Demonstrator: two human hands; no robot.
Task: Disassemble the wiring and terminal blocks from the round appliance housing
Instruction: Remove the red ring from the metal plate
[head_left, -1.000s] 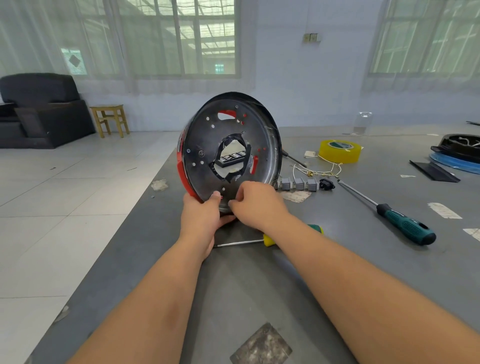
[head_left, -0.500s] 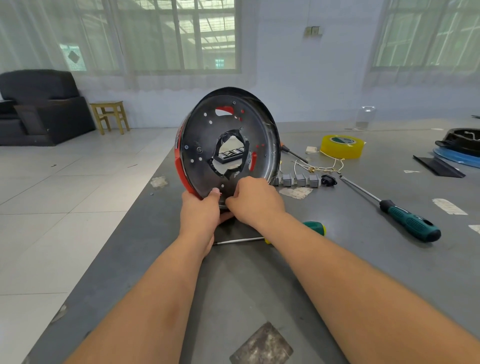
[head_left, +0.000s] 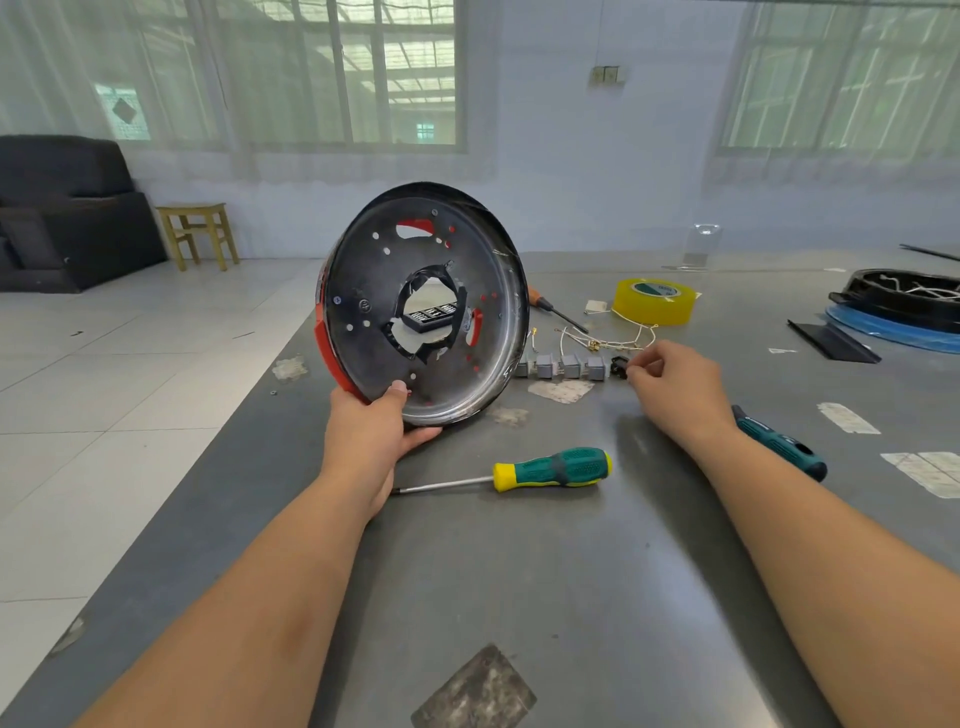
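A green-and-yellow screwdriver lies near on the grey table. A yellow tape roll sits farther right. A wooden stool and dark sofa stand far left.

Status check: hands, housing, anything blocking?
Left hand grips round black metal housing, propped on edge. Right hand curled beside grey terminal blocks on table, contact unclear. Yellow-green screwdriver lies between the arms.

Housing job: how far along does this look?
Mostly done, it seems. A row of grey terminal blocks and loose wires already lie on the table. The left hand holds the housing on edge; the right hand reaches beside the blocks, whether it holds anything is unclear. Bits of wire show at the centre hole, so some may remain.
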